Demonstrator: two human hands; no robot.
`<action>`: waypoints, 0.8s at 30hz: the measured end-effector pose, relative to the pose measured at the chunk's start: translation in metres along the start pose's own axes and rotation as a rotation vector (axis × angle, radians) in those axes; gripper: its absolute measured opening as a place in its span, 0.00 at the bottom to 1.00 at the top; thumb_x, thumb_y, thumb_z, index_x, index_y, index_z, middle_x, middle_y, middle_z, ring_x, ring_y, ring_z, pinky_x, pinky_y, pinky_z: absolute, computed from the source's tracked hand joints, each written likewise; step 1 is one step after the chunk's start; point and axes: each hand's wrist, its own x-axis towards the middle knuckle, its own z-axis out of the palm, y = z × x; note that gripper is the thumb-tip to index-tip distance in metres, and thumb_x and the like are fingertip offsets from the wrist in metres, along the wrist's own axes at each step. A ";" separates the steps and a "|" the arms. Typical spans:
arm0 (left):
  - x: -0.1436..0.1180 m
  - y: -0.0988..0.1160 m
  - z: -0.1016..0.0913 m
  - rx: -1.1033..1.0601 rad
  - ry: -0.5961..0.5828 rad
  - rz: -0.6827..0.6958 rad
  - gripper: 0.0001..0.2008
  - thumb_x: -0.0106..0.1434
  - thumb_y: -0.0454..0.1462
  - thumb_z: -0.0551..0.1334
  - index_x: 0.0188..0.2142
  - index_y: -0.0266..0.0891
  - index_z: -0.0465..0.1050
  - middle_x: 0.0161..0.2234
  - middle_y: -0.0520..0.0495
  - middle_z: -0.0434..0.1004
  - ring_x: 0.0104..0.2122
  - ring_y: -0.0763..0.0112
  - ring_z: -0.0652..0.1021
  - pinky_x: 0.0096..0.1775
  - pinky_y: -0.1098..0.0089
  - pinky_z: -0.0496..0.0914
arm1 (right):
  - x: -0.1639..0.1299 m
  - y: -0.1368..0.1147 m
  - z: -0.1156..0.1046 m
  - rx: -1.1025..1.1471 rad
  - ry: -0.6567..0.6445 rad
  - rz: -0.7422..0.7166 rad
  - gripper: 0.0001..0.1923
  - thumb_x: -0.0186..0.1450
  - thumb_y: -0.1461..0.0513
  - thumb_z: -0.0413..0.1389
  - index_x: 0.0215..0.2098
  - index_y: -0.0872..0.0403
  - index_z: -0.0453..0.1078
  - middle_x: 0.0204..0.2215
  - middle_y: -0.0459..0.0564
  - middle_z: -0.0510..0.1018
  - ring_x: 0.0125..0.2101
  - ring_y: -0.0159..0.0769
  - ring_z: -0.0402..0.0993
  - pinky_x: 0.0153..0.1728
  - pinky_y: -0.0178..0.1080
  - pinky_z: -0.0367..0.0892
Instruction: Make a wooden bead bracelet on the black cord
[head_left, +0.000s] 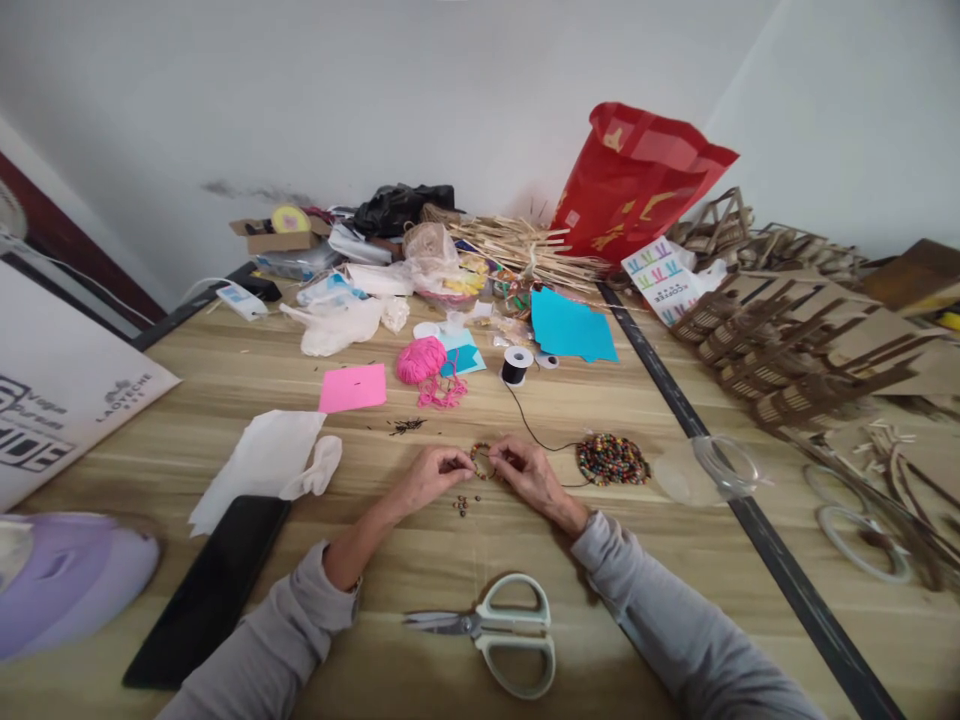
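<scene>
I am pinching a small bead ring (482, 460) between both hands: my left hand (431, 472) is closing its fingertips on the ring's left side, my right hand (531, 472) on its right, so the loop is staying taut just above the table (420, 580) while the cord is being worked. Both grips are clamped on the ring. One black cord (534, 432) is running from my right grip away to one spool (516, 365) beyond it, feeding slack without tangling. One heap of beads (612, 459) is lying just right of my right grip, within easy reach; a few loose beads (465, 503), about five, though too small to count surely, are lying just beneath the left grip. One pair of scissors (499, 632) is resting near me, behind both grips, blades shut and pointing left. One clear lid (709, 468) is sitting right of the heap. One pink yarn ball (421, 360) and one pink sheet (353, 388) are lying beyond the left grip.
</scene>
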 end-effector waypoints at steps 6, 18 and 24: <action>0.000 0.002 -0.001 0.042 -0.025 0.004 0.06 0.56 0.35 0.62 0.30 0.34 0.76 0.30 0.45 0.79 0.32 0.68 0.76 0.36 0.71 0.69 | 0.000 0.000 -0.001 0.032 -0.044 0.024 0.07 0.62 0.61 0.54 0.32 0.57 0.70 0.23 0.45 0.70 0.22 0.28 0.62 0.23 0.31 0.58; 0.001 0.000 -0.001 0.038 -0.035 -0.007 0.07 0.57 0.37 0.63 0.31 0.34 0.76 0.31 0.44 0.80 0.32 0.67 0.77 0.37 0.70 0.70 | 0.000 0.001 -0.001 0.060 -0.054 0.048 0.08 0.62 0.60 0.54 0.33 0.58 0.70 0.21 0.44 0.69 0.21 0.27 0.62 0.22 0.30 0.58; 0.001 -0.001 -0.002 0.074 -0.034 0.018 0.08 0.58 0.37 0.62 0.31 0.34 0.77 0.32 0.45 0.80 0.33 0.67 0.77 0.38 0.70 0.70 | 0.002 0.001 -0.002 0.028 -0.058 -0.003 0.08 0.63 0.60 0.53 0.31 0.57 0.70 0.22 0.45 0.70 0.22 0.28 0.62 0.23 0.30 0.58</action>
